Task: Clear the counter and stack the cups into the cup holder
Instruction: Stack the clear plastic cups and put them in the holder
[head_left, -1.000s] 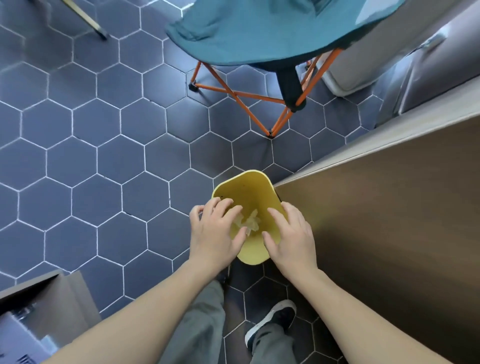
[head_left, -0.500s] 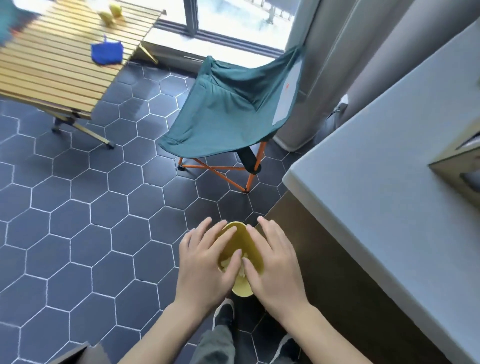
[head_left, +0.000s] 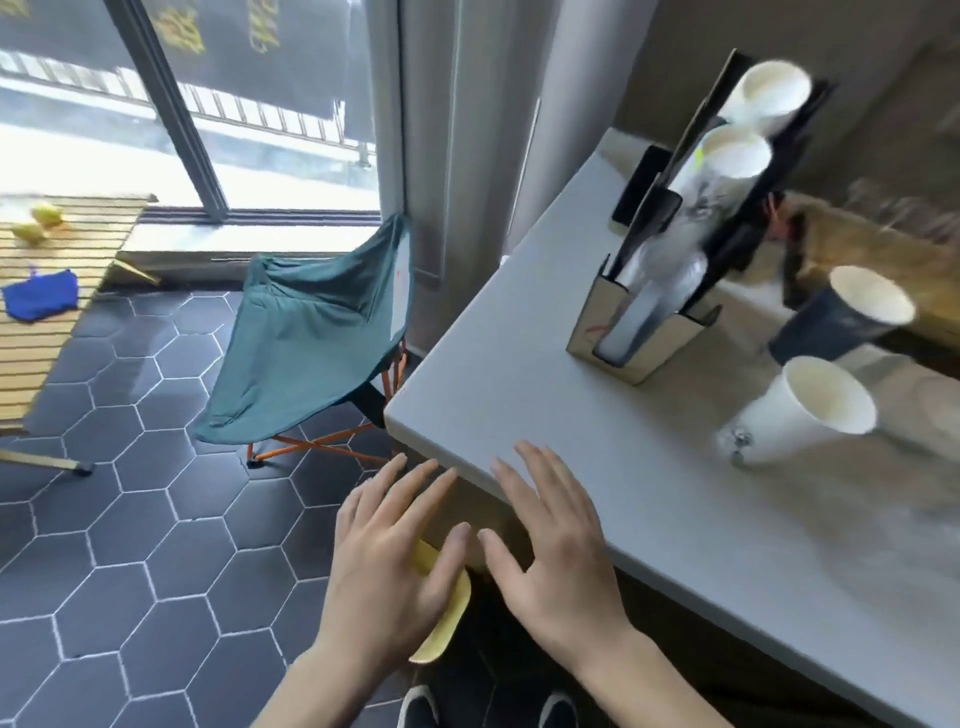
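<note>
A grey counter (head_left: 597, 447) fills the right side. On it stands a cardboard cup holder (head_left: 641, 332) with stacked cups; two white cup mouths (head_left: 735, 156) show near its top. A dark blue paper cup (head_left: 841, 322) and a white paper cup (head_left: 800, 410) sit to the holder's right. My left hand (head_left: 389, 566) and my right hand (head_left: 550, 551) hover flat with fingers spread, empty, just below the counter's front edge. A yellow bin (head_left: 447, 618) on the floor is mostly hidden under my left hand.
A teal folding chair (head_left: 306, 338) stands on the dark hexagon-tiled floor left of the counter. A slatted wooden table (head_left: 57, 291) with a blue cloth and yellow fruit is at far left. A dark phone (head_left: 636, 187) lies behind the holder. A wooden box (head_left: 872, 265) sits far right.
The view has lifted from the floor and bin up to the counter. Both hands have come away from the yellow bin and risen toward the counter edge.
</note>
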